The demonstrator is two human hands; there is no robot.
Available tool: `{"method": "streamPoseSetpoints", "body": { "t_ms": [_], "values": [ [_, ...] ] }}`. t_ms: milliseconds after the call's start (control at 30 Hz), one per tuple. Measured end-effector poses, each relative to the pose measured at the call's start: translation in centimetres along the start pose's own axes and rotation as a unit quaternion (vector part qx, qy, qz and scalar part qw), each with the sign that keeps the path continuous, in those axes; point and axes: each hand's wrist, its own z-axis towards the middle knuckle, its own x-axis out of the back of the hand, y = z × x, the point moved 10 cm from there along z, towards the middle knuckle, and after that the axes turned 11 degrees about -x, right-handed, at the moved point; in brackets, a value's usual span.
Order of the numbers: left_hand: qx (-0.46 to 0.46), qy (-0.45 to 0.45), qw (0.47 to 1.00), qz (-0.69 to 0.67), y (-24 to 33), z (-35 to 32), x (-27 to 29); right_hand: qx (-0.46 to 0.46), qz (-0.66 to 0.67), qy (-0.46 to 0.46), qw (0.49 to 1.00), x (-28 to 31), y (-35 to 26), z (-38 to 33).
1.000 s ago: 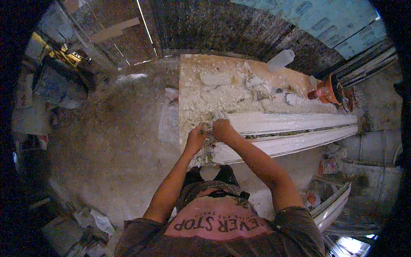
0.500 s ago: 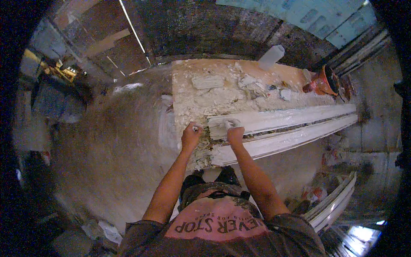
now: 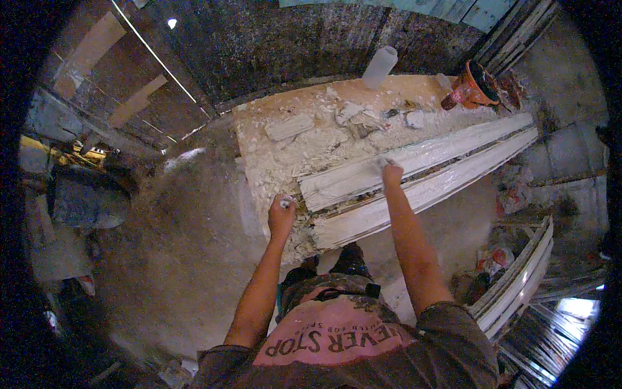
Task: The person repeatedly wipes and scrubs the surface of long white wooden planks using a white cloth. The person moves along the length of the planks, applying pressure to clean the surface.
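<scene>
Two long white moulding strips (image 3: 447,144) lie side by side across the littered table, with a narrow dark gap between them. At the far strip's upper face, my right hand (image 3: 392,175) is closed around something pale and blurred. It may touch the wet-looking white surface there. My left hand (image 3: 281,217) is held in a fist near the strips' left ends, above the crumbs. A small whitish bit shows within its curled fingers, too small to name.
White crumbs and scraps cover the table (image 3: 350,85). Toward the back are a pale flat block (image 3: 289,127), a translucent white bottle (image 3: 380,67) and a tilted orange bucket (image 3: 477,87). More white strips (image 3: 518,282) lean at the lower right. A dark wall rises behind.
My right hand has slid rightward along the far strip, away from its left end. My left hand stays closed near the strips' ends. The view has turned somewhat.
</scene>
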Motion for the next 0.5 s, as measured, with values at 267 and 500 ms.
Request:
{"method": "streamPoseSetpoints", "body": {
  "t_ms": [267,500],
  "values": [
    [-0.105,0.012,0.994,-0.013,2.5,0.4,0.4,0.031,-0.063,-0.041,0.997,6.2,-0.3,-2.1],
    [0.032,-0.005,0.992,-0.121,-0.2,-0.1,-0.6,0.350,0.212,0.003,0.913,12.4,-15.7,-20.4]
  ]
}}
